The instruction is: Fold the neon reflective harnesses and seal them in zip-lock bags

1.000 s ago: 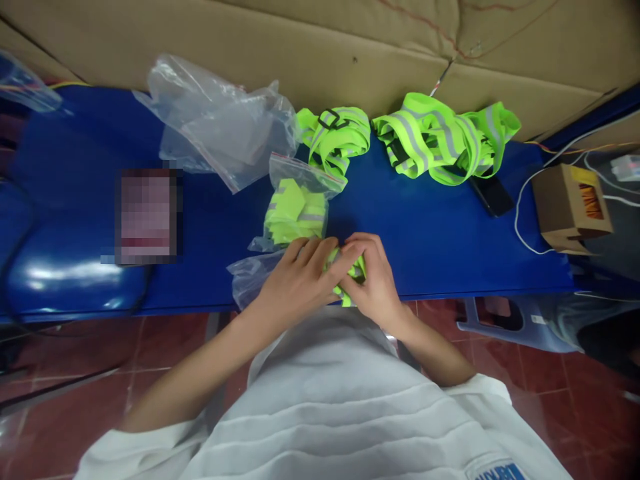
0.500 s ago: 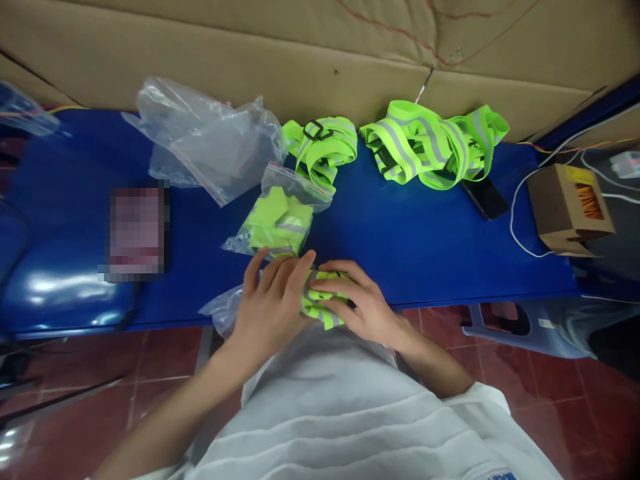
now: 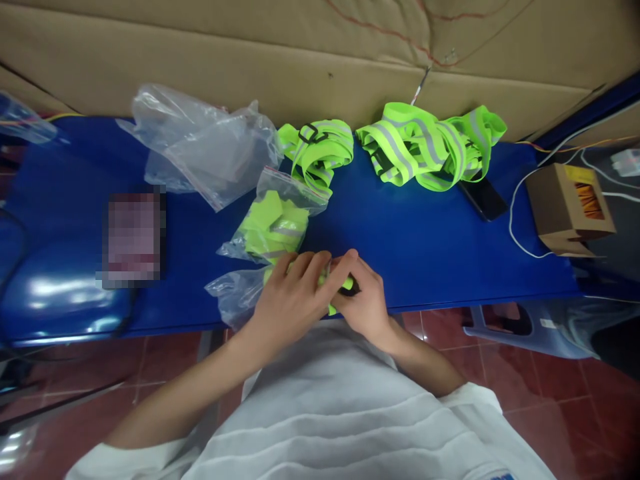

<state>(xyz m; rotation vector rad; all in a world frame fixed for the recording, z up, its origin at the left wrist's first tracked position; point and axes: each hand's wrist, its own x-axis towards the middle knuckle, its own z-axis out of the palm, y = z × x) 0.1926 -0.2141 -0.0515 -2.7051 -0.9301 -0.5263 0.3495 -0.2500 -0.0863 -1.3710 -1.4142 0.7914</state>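
Both hands meet at the near edge of the blue table (image 3: 430,247). My left hand (image 3: 293,300) lies over a folded neon-green reflective strap (image 3: 346,287), fingers curled on top of it. My right hand (image 3: 364,300) grips the same strap from the right side. Most of the strap is hidden under the fingers. An empty clear plastic bag (image 3: 233,293) lies just left of my left hand. Right behind the hands sits a zip bag holding a folded green strap (image 3: 275,223).
Two loose green reflective straps (image 3: 317,147) (image 3: 430,143) lie at the back by the cardboard wall. A heap of clear bags (image 3: 200,143) is back left, a black phone (image 3: 483,197) and a small cardboard box (image 3: 570,207) with cables at right. A blurred flat item (image 3: 133,237) lies left.
The hands have drawn closer together over the folded strap, the left hand's fingers now reaching across onto the right. The view has shifted slightly; the other items have not moved.
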